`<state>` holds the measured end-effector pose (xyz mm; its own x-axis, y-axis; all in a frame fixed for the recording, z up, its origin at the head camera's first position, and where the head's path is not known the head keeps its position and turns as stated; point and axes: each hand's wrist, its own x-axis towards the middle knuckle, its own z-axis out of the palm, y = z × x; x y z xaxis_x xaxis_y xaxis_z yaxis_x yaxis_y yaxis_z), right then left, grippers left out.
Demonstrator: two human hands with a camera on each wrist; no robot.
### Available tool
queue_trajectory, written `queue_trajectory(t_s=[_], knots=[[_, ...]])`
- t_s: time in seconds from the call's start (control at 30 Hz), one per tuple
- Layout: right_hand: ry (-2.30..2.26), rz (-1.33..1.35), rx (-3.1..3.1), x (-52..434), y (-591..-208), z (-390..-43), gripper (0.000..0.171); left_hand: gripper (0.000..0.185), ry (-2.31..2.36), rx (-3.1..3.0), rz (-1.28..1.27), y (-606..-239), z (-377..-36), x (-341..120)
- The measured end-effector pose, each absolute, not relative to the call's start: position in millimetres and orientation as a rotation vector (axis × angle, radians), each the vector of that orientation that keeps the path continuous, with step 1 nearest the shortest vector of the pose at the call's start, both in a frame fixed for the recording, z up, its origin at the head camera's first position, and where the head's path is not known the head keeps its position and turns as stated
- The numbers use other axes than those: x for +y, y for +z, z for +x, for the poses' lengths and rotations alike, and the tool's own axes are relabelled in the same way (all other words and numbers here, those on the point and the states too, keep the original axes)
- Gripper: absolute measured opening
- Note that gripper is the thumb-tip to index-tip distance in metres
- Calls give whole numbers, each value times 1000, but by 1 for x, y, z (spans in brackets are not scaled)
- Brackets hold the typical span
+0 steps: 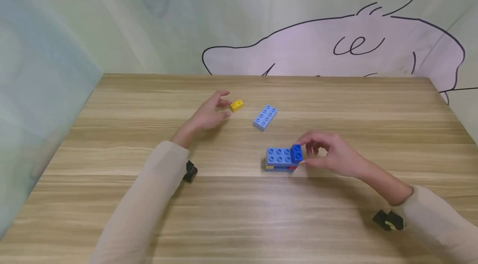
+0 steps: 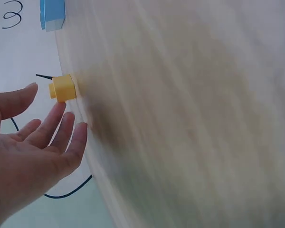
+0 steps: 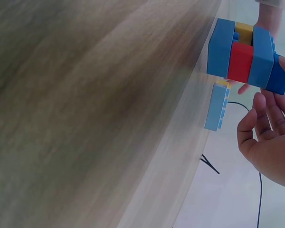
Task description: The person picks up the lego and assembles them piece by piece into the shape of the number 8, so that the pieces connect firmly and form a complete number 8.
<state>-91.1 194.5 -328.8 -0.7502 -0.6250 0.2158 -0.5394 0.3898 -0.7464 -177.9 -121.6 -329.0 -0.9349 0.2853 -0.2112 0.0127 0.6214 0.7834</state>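
My right hand (image 1: 337,156) pinches a small dark blue toy brick (image 1: 297,153) between thumb and fingers. That brick sits on the right end of a studded light blue brick (image 1: 278,156), the top layer of a small stack. Between the stack's layers, a red brick (image 3: 240,61) and a yellow brick (image 3: 244,33) show in the right wrist view, above a blue base brick (image 3: 221,47). Toward the back, my left hand (image 1: 210,112) reaches with parted, loosely bent fingers to a loose small yellow brick (image 1: 237,106). Its fingertips are right at the brick, thumb apart.
A loose light blue brick (image 1: 265,118) lies on the wooden table (image 1: 149,94) between the yellow brick and the stack. Behind the table's far edge stands a wall (image 1: 239,15) with a line drawing. Black devices (image 1: 388,220) sit at both wrists.
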Motion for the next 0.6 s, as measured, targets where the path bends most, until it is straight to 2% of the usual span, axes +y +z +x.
queue_trajectory(t_s=[0.17,0.6], knots=[[-1314,-1063,2524,194,-329,-91,35,55,1228,2523,308,-330,-175,-117],[-1334,-1083,2519,194,-330,-91,35,54,1099,2623,240,-341,-190,-106]])
